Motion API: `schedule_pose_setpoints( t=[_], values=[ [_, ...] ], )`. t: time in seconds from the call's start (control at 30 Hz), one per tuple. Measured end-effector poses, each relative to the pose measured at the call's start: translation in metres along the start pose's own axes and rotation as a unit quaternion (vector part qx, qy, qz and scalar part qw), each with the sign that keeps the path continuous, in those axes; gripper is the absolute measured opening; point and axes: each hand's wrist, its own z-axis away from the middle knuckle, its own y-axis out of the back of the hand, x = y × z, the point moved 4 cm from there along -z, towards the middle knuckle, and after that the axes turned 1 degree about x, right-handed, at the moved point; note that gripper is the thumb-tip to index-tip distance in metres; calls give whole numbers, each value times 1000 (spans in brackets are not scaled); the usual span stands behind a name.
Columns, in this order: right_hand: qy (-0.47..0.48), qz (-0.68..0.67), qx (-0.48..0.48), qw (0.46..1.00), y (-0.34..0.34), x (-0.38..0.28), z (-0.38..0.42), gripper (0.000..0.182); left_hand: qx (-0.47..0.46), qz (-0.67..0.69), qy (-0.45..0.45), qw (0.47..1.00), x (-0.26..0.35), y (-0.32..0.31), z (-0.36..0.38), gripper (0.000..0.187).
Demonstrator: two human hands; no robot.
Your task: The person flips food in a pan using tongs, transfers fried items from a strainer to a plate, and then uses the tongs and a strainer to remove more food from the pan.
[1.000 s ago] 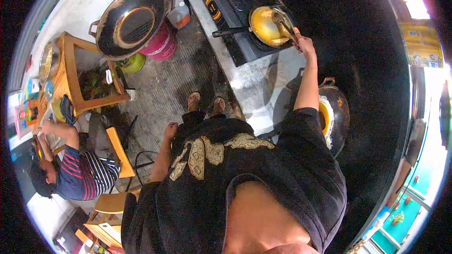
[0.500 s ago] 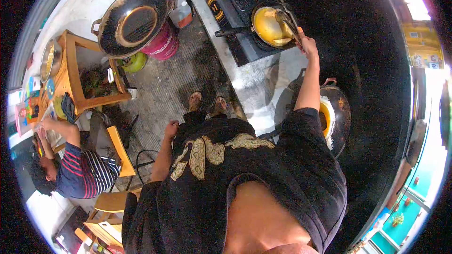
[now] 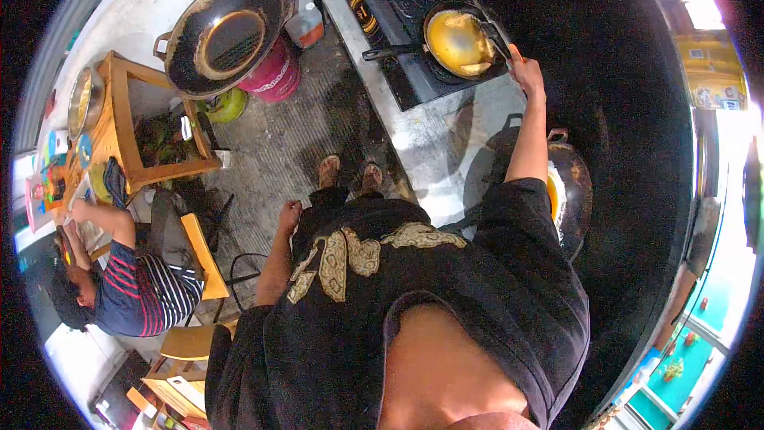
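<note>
My right hand (image 3: pixel 528 73) is closed around a dark, slim cooking utensil (image 3: pixel 495 37). The utensil's far end reaches over a small black frying pan (image 3: pixel 428 44) with yellow liquid (image 3: pixel 454 36) in it. Pale pieces of food (image 3: pixel 476 69) lie at the pan's near edge and by the utensil. Under the pan is a black tabletop gas stove (image 3: pixel 410 84), and the pan's handle points left. My left hand (image 3: pixel 291 213) hangs low beside my leg, fingers curled in, with nothing showing in it.
A large wok (image 3: pixel 187 72) of dark liquid sits over a pink container (image 3: pixel 274 76) at left. Another wok (image 3: pixel 579 183) stands by my right elbow. A seated person (image 3: pixel 143 291) works at a wooden table (image 3: pixel 119 123). A cable (image 3: pixel 233 275) lies near the chair.
My right hand has shifted slightly right and down, and the utensil with it. The pan sits slightly further left. My left hand has barely moved.
</note>
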Motion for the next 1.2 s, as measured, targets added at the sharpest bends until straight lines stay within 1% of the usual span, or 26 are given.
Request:
schedule_pose_setpoints(
  t=[0.1,0.2,0.3,0.37,0.4,0.47,0.5,0.57,0.6,0.67,0.73,0.77,0.87,0.9,0.97,1.0,1.07,1.1,1.13,1.17,1.2],
  values=[
    [-9,-15,-25,1000,-5,3,4,54,16,-1,18,1000,-22,-6,-13,42],
    [-13,-8,-31,999,-14,17,-4,53,27,-80,-31,996,-56,-16,-30,43],
    [-16,-27,-44,999,-20,17,-3,52,-37,-44,23,998,-74,-20,-40,43],
    [-9,-49,-62,997,-31,15,-7,52,-14,-62,33,997,-72,-22,-37,44],
    [-4,-55,-56,997,-33,15,-8,52,-1,-70,39,997,-72,-23,-36,44],
    [8,-66,-45,997,-36,7,-5,52,8,-72,-3,997,-64,-20,-31,45],
    [3,-66,-43,997,-37,4,-4,59,13,-72,-24,997,-61,-18,-29,45],
    [-8,-65,-38,997,-35,-5,1,71,1,-45,14,999,-44,-12,-21,45],
    [-11,-51,-22,998,-38,-3,-6,72,-6,-31,33,999,-32,-9,-15,46],
    [-16,-22,12,1000,-50,8,-34,74,1,-54,38,998,-5,-3,2,45],
    [6,-31,-13,999,-54,6,-42,58,9,-71,35,997,1,0,8,45],
    [17,-36,-24,999,-56,4,-44,50,14,-76,29,997,-10,-3,3,45],
    [30,-32,-18,999,-59,2,-46,46,31,-78,-8,996,-57,-19,-19,44],
    [51,-13,-9,999,-61,5,-51,45,37,-77,-22,996,-67,-22,-22,43],
    [94,26,10,995,-61,9,-63,42,12,-32,-5,999,-58,-15,-13,43],
    [85,10,-23,996,-62,10,-64,42,-1,-10,3,1000,-52,-12,-8,42],
    [66,-22,-89,994,-51,2,-48,42,-6,-24,34,999,-80,-18,-26,41],
    [55,-18,-82,995,-45,-2,-43,43,-8,-32,50,998,-91,-20,-33,40],
    [43,-14,-74,996,-39,-6,-39,44,1,-43,39,998,-88,-20,-32,41],
    [31,-11,-67,997,-37,-7,-38,45,10,-55,28,998,-79,-20,-27,41],
    [45,13,-44,998,-36,-8,-42,46,19,-67,18,997,-69,-19,-21,42]
  ],
)
